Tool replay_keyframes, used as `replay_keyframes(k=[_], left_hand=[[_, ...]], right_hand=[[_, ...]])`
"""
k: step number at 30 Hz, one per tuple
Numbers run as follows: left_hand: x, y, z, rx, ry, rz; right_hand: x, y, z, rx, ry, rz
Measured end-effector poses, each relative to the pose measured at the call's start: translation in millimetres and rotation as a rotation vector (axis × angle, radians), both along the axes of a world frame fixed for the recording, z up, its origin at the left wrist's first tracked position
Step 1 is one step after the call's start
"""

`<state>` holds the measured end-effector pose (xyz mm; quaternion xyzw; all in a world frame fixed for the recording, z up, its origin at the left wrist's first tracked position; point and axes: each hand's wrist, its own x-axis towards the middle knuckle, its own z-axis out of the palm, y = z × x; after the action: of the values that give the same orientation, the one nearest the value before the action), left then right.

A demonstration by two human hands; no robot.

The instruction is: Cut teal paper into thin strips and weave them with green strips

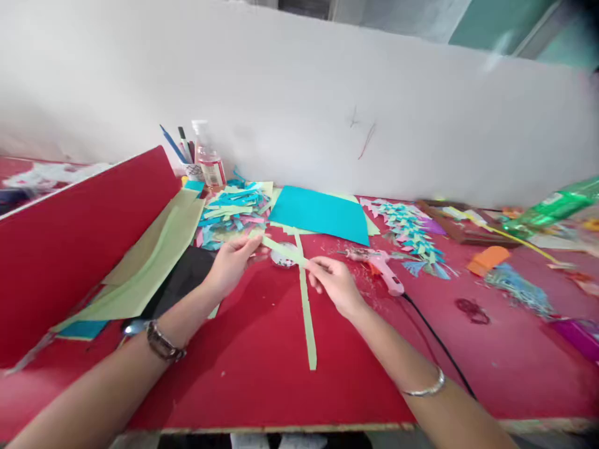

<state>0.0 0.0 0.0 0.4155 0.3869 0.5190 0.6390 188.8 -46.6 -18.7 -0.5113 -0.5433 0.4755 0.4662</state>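
Observation:
Between my two hands a pale green paper strip (284, 249) is stretched above the red table. My left hand (233, 263) pinches its left end, and my right hand (334, 282) pinches its right end. Another pale green paper strip (306, 318) runs lengthwise toward the table's front, passing under the held one. Just behind the held strip lies a small round clear dish (282, 257) with tiny dark bits in it. A pink glue gun (381, 265) with a black cord rests right of my right hand.
A heap of cut paper strips (238, 209) and a blue sheet (321, 213) lie along the wall. Leafy paper garlands (407, 227) are beyond the glue gun. Green sheets (154, 255) lean by a red panel (84, 249) at left. A green bottle (556, 206) is far right.

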Motion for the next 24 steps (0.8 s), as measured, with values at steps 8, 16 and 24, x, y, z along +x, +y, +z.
replay_keyframes(k=[8,16,24], left_hand=[[-12,7,-1.2,0.045,0.061,0.113],[-16,13,-6.5,0.067,0.043,0.141],[-18,13,-5.4,0.054,0.052,0.126]], right_hand=[[-3,0,-0.2,-0.044,0.086,-0.072],[-7,0,0.4,-0.032,0.025,0.037],[-10,-3,0.2,-0.056,-0.035,0.216]])
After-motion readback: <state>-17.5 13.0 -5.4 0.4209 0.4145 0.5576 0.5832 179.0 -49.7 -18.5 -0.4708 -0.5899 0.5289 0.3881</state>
